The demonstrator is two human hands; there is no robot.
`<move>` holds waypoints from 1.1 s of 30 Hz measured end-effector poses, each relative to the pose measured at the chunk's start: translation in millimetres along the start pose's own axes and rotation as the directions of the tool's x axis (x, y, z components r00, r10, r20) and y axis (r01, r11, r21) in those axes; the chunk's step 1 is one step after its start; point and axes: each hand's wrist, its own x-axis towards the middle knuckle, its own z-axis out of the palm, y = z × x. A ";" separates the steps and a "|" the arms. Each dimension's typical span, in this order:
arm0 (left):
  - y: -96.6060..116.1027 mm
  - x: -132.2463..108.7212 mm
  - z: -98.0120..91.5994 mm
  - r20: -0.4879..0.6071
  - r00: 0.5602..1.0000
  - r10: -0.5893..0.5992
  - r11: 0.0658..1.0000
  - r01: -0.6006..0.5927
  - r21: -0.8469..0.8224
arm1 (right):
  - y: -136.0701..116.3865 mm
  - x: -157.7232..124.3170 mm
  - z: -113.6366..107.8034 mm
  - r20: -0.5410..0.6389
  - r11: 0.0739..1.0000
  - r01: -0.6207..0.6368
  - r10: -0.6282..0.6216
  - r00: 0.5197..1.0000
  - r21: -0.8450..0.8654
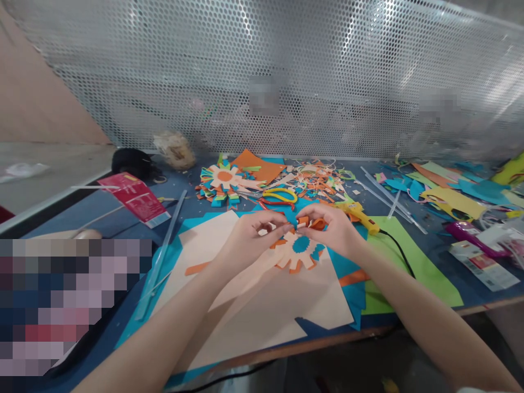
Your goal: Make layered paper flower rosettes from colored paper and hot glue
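Note:
My left hand (pixel 252 236) and my right hand (pixel 329 229) meet above the middle of the table, fingers pinched together on a small folded orange paper strip (pixel 310 222). Right below them lies a paper flower (pixel 298 250) with cream and orange petals and a blue centre, resting on cream paper sheets (pixel 262 305). A second, finished paper flower (pixel 224 178) lies further back to the left.
Yellow and red scissors (pixel 280 197) and a yellow glue gun (pixel 357 214) with a black cord lie just behind my hands. Paper scraps (pixel 319 177) cover the back. A green sheet (pixel 403 256), a red packet (pixel 137 199), clear glue sticks (pixel 387 197) and a perforated metal screen (pixel 262 76) surround the spot.

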 end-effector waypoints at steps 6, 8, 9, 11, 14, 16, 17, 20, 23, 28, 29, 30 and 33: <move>-4.7 0.7 1.5 -0.017 1.000 -0.003 0.998 0.002 -0.057 | -0.3 -0.1 -0.6 -0.003 1.000 0.003 -0.003 1.000 -0.031; -5.6 0.7 1.3 -0.010 1.000 -0.002 0.998 0.002 -0.064 | -0.5 0.2 -0.5 0.005 1.000 -0.003 0.003 1.000 -0.007; -5.7 0.7 1.2 -0.006 1.000 -0.002 0.998 0.002 -0.064 | -0.5 0.3 -0.4 0.010 1.000 -0.009 0.009 1.000 0.011; -5.6 0.5 0.9 0.005 1.000 -0.010 0.998 0.010 -0.064 | -0.3 0.7 -0.3 0.015 0.999 -0.021 0.021 1.000 0.033; -5.7 0.0 0.7 0.010 0.999 -0.032 0.997 0.033 -0.072 | 0.2 1.0 0.0 0.016 0.999 -0.032 0.032 0.999 0.040; -6.1 -0.3 0.9 0.001 0.999 -0.035 0.996 0.035 -0.088 | 0.8 1.1 0.3 0.018 0.998 -0.033 0.032 0.999 0.053; -6.3 -0.3 1.1 -0.004 0.999 -0.036 0.994 0.035 -0.101 | 1.1 1.1 0.4 0.016 0.998 -0.032 0.031 0.999 0.058; -6.5 1.4 1.1 -0.051 0.996 -0.077 0.982 0.067 -0.175 | 2.2 1.3 0.0 -0.017 0.997 -0.041 0.042 0.999 0.058; -6.5 5.9 -0.6 -0.060 0.979 -0.194 0.929 0.164 -0.331 | 3.1 2.0 -1.6 -0.044 0.995 -0.032 0.036 0.998 0.089; -5.4 11.1 -9.0 0.221 0.806 -0.549 0.601 0.565 -0.565 | 2.8 2.2 -5.1 -0.139 0.987 0.144 -0.154 0.978 -0.075; -4.8 10.8 -11.3 0.306 0.764 -0.568 0.533 0.625 -0.571 | 2.3 1.8 -6.0 -0.161 0.964 0.219 -0.243 0.957 -0.151; -4.2 10.2 -13.6 0.391 0.733 -0.557 0.493 0.670 -0.554 | 1.7 1.2 -7.0 -0.167 0.928 0.296 -0.337 0.927 -0.226; -3.2 7.7 -18.8 0.414 0.814 -0.408 0.712 0.568 -0.414 | -0.1 -1.7 -10.0 -0.089 0.775 0.496 -0.569 0.818 -0.392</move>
